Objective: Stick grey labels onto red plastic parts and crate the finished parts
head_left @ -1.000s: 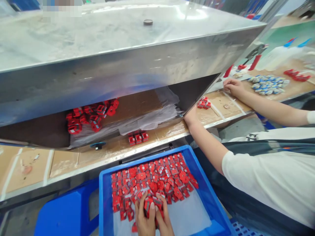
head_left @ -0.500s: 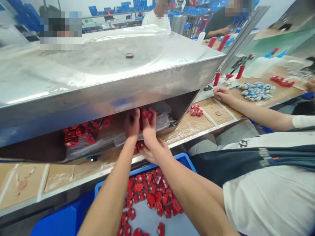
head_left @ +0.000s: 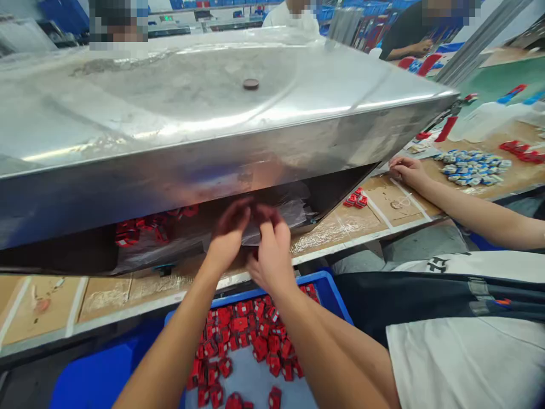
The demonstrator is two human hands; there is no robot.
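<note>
Under the front edge of a metal hood point(head_left: 221, 142), my left hand point(head_left: 230, 233) has curled fingers in shadow. Close beside it on the right is my right hand point(head_left: 272, 244), its fingers bent and blurred. Whether either hand holds anything is too dark to tell. A pile of red parts point(head_left: 145, 227) lies inside the hood to the left of my hands. Below my forearms, a blue bin point(head_left: 330, 287) holds several red parts point(head_left: 240, 325) on a pale bottom. Another person's forearm runs beneath my right arm, its hand mostly hidden behind mine.
A neighbour's hand point(head_left: 409, 170) rests on the taped workbench point(head_left: 319, 241) at the right. Near it lie red parts point(head_left: 356, 199) and a heap of blue-and-white parts point(head_left: 472, 166). A dark round cap point(head_left: 251, 84) sits on the hood. Other people are across the hood.
The red parts that were between my hands are no longer visible there. My hands now appear slightly lower with fingers curled. The view has shifted, with the hood's right end farther right.
</note>
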